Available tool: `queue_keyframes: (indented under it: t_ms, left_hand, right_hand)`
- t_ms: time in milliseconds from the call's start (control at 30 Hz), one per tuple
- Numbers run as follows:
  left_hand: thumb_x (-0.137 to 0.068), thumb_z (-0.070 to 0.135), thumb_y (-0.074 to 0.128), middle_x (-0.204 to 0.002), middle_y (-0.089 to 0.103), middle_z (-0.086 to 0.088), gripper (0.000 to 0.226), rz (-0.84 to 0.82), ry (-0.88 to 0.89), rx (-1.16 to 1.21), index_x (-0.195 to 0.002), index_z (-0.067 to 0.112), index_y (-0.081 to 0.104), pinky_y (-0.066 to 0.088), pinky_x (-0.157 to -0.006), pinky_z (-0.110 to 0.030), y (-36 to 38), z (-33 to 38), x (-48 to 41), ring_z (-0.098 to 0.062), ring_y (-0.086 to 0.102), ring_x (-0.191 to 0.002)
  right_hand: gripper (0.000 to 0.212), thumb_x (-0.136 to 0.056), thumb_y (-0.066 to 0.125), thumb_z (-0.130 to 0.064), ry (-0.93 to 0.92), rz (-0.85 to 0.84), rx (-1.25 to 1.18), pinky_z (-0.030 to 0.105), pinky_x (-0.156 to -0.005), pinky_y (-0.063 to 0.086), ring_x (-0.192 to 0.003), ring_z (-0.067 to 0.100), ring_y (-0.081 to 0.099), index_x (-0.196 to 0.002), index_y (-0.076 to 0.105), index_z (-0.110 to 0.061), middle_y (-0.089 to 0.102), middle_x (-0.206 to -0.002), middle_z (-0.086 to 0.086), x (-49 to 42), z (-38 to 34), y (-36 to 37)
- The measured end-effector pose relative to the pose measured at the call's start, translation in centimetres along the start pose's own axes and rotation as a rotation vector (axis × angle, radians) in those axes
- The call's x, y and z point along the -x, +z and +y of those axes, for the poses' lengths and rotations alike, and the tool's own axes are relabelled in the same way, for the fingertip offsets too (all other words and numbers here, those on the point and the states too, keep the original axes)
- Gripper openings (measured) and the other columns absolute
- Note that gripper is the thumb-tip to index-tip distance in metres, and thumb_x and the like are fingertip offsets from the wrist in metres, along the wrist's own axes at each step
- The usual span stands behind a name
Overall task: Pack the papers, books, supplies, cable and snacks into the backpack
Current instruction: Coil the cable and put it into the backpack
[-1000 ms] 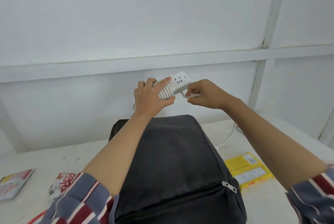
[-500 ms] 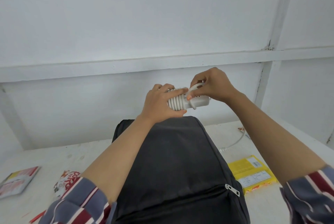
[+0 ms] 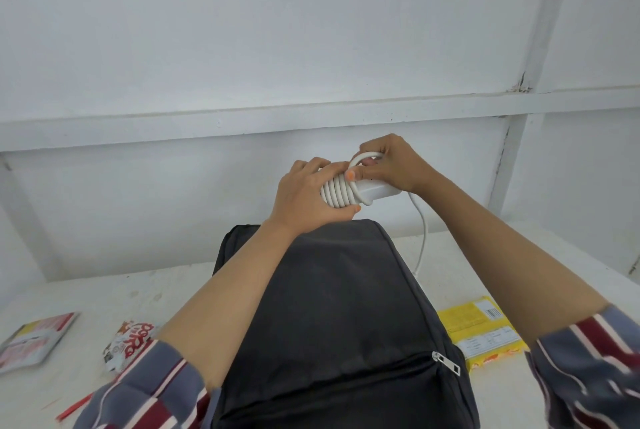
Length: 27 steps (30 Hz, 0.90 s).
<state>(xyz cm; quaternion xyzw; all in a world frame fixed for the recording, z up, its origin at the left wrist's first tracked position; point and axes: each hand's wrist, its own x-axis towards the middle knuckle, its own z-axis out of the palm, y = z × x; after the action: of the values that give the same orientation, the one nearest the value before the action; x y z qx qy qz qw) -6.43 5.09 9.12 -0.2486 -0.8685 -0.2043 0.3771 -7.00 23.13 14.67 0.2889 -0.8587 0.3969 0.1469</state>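
A white power strip (image 3: 375,191) with its white cable (image 3: 337,191) coiled round it is held in the air above the far end of the black backpack (image 3: 339,317). My left hand (image 3: 304,196) grips the coiled end. My right hand (image 3: 388,165) pinches a loop of the cable over the strip. The cable's loose tail (image 3: 423,238) hangs down to the table behind the backpack. The backpack lies flat with its zipper (image 3: 446,362) near me.
A yellow snack packet (image 3: 481,328) lies to the right of the backpack. On the left lie a red-and-white snack bag (image 3: 130,342), a booklet (image 3: 34,338) and a red pen (image 3: 74,406). A white wall rises directly behind the white table (image 3: 104,290).
The power strip has been turned over so its sockets no longer show. My right hand moved up and over it, laying another loop of cable; the loose tail is shorter.
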Motion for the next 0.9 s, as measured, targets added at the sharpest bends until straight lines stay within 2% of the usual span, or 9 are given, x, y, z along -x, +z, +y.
queue_keyframes:
  t_ms: [100, 200, 367, 467, 600, 667, 733, 800, 900]
  left_hand:
    - [-0.049, 0.082, 0.052, -0.113, 0.06, 0.007, 0.089, -0.061, -0.053, -0.01, -0.12, 0.029, 0.056, 0.041, -0.075, -0.028, -0.2, 0.0, 0.1, -0.018, 0.053, -0.101]
    - [-0.051, 0.082, 0.06, -0.121, 0.057, 0.009, 0.092, -0.11, -0.102, -0.084, -0.126, 0.032, 0.05, 0.042, -0.078, -0.03, -0.5, 0.2, -0.3, -0.018, 0.051, -0.106]
    - [-0.057, 0.079, 0.06, -0.119, 0.057, 0.011, 0.082, -0.111, -0.131, -0.144, -0.124, 0.033, 0.052, 0.042, -0.074, -0.029, -0.4, 0.0, -0.4, -0.019, 0.051, -0.102]
    - [-0.053, 0.08, 0.042, -0.116, 0.058, 0.01, 0.086, -0.099, -0.117, -0.16, -0.123, 0.032, 0.052, 0.04, -0.071, -0.028, -0.3, -0.2, -0.3, -0.02, 0.051, -0.099]
    - [-0.052, 0.076, 0.039, -0.116, 0.059, 0.008, 0.088, -0.108, -0.075, -0.179, -0.125, 0.029, 0.053, 0.041, -0.072, -0.029, -0.2, -0.7, -0.1, -0.023, 0.053, -0.096]
    - [-0.053, 0.076, 0.041, -0.117, 0.059, 0.005, 0.089, -0.115, -0.05, -0.191, -0.126, 0.027, 0.053, 0.045, -0.075, -0.033, -0.2, -1.1, 0.1, -0.025, 0.055, -0.096]
    - [-0.053, 0.075, 0.043, -0.117, 0.06, 0.004, 0.089, -0.114, -0.033, -0.204, -0.125, 0.025, 0.054, 0.048, -0.076, -0.037, -0.4, -1.6, 0.4, -0.026, 0.056, -0.096]
    - [-0.053, 0.074, 0.045, -0.113, 0.063, 0.002, 0.086, -0.104, 0.008, -0.213, -0.121, 0.023, 0.057, 0.048, -0.073, -0.037, -0.6, -1.9, 0.6, -0.028, 0.057, -0.093]
    - [-0.053, 0.071, 0.05, -0.104, 0.065, 0.001, 0.08, -0.049, 0.099, -0.23, -0.114, 0.021, 0.061, 0.05, -0.068, -0.037, -0.6, -1.8, 1.2, -0.029, 0.058, -0.085]
  right_hand:
    - [0.052, -0.066, 0.08, -0.037, -0.011, 0.024, -0.022, 0.027, -0.059, 0.027, -0.058, 0.014, 0.034, -0.074, 0.062, 0.011, 0.041, -0.055, 0.005, -0.3, 0.2, 0.7]
    - [0.069, -0.056, 0.073, -0.054, -0.031, 0.077, -0.064, 0.027, -0.057, 0.027, -0.057, 0.015, 0.035, -0.071, 0.061, 0.012, 0.043, -0.055, 0.008, -0.4, 0.4, 1.4]
    - [0.057, -0.065, 0.08, -0.035, -0.033, 0.053, -0.137, 0.032, -0.059, 0.027, -0.058, 0.019, 0.034, -0.069, 0.057, 0.016, 0.039, -0.053, 0.007, -1.0, 0.8, 1.8]
    - [0.064, -0.063, 0.079, -0.04, -0.033, 0.054, -0.159, 0.029, -0.057, 0.028, -0.06, 0.022, 0.036, -0.075, 0.059, 0.019, 0.046, -0.06, 0.026, -1.1, 1.0, 1.9]
    - [0.035, -0.074, 0.077, -0.02, -0.005, 0.006, -0.132, 0.029, -0.063, 0.036, -0.068, 0.022, 0.048, -0.087, 0.068, 0.011, 0.06, -0.079, 0.032, -0.6, 1.1, 1.7]
    - [0.028, -0.077, 0.075, -0.02, 0.022, -0.037, -0.112, 0.03, -0.068, 0.042, -0.075, 0.02, 0.055, -0.091, 0.07, 0.005, 0.065, -0.088, 0.026, -0.1, 1.2, 1.4]
    - [0.02, -0.081, 0.071, -0.02, 0.047, -0.091, -0.089, 0.026, -0.068, 0.043, -0.076, 0.015, 0.057, -0.087, 0.068, -0.001, 0.066, -0.086, 0.015, 0.4, 1.3, 1.1]
    - [0.006, -0.083, 0.069, -0.019, 0.064, -0.145, -0.101, 0.023, -0.07, 0.044, -0.076, 0.011, 0.058, -0.085, 0.065, -0.014, 0.065, -0.085, 0.001, 1.1, 1.3, 1.0]
    - [0.009, -0.083, 0.069, -0.021, 0.067, -0.143, -0.116, 0.032, -0.074, 0.048, -0.08, 0.015, 0.061, -0.09, 0.064, -0.018, 0.067, -0.088, 0.002, 1.9, 1.3, 1.3]
